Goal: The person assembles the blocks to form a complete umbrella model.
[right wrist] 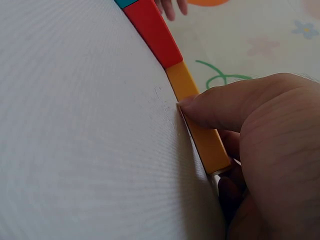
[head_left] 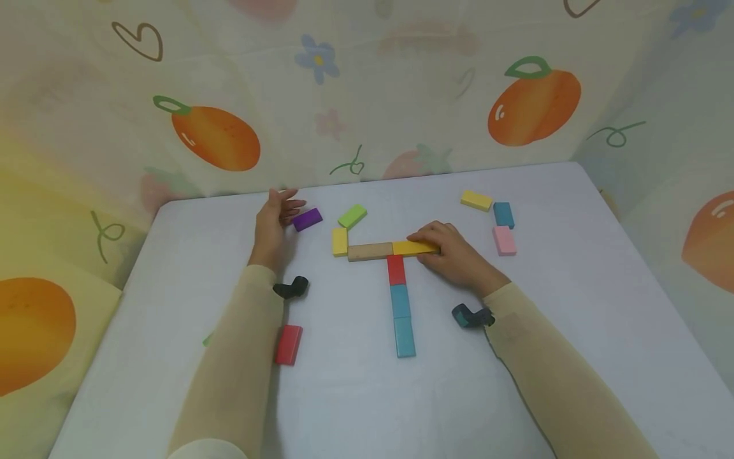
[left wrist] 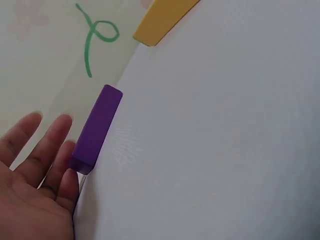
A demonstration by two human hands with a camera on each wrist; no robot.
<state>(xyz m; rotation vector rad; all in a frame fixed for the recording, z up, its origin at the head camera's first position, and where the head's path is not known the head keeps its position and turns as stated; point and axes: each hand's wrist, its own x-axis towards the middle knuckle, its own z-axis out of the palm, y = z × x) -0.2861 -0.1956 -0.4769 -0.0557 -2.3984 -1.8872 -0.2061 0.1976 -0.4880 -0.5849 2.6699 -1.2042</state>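
Observation:
In the head view, the right hand (head_left: pixel 455 256) pinches a yellow block (head_left: pixel 410 248) between thumb and fingers; the right wrist view shows the thumb on this yellow block (right wrist: pixel 202 140). Its left end meets a wooden block (head_left: pixel 369 252). Below that junction a red block (head_left: pixel 396 270) and two blue blocks (head_left: pixel 400 301) run down in a line. An upright yellow block (head_left: pixel 340 242) stands at the wooden block's left end. The left hand (head_left: pixel 272 229) lies beside a purple block (head_left: pixel 308 219), fingers loosely extended; in the left wrist view, fingertips are at the purple block's (left wrist: pixel 97 130) near end.
A green block (head_left: pixel 352 216) lies above the row. At the right lie a yellow block (head_left: pixel 476 200), a blue block (head_left: pixel 503 215) and a pink block (head_left: pixel 504 241). Another red block (head_left: pixel 289 345) is beside the left sleeve, which partly hides a green piece (head_left: pixel 208 339).

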